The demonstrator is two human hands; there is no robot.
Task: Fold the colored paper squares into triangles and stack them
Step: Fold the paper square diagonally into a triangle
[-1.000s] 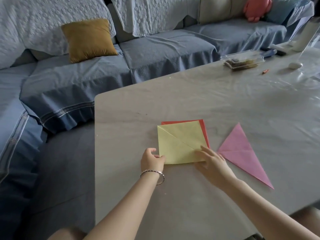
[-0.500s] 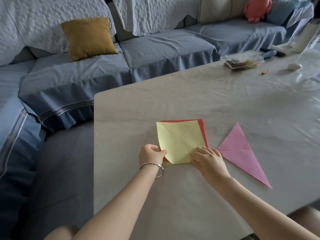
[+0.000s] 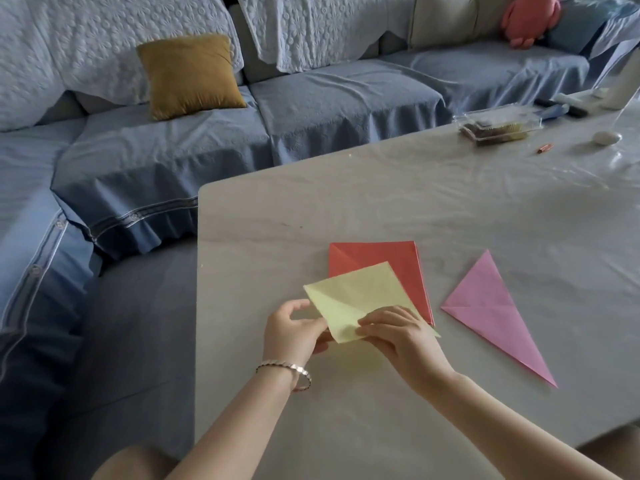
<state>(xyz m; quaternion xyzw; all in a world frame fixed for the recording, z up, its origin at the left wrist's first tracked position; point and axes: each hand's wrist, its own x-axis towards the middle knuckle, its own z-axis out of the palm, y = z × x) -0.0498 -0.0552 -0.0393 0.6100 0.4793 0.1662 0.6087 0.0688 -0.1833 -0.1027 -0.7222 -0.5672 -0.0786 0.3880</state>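
Yellow paper square point(image 3: 360, 299) — toward the table's point(image 3: 450, 209) near-left corner, overlapping the red square point(image 3: 388, 268); near corner pinched by left hand point(image 3: 294, 336) and right hand point(image 3: 398, 336), sheet extending away from the grip — crease running left-to-right.

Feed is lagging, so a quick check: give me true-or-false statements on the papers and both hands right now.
1. Both the left hand and the right hand grip the yellow paper. True.
2. The pink paper is a flat unfolded square. False: it is folded into a triangle.
3. The yellow paper overlaps the red paper. True.
4. The pink paper is stacked on the red paper. False: it lies apart, to its right on the table.
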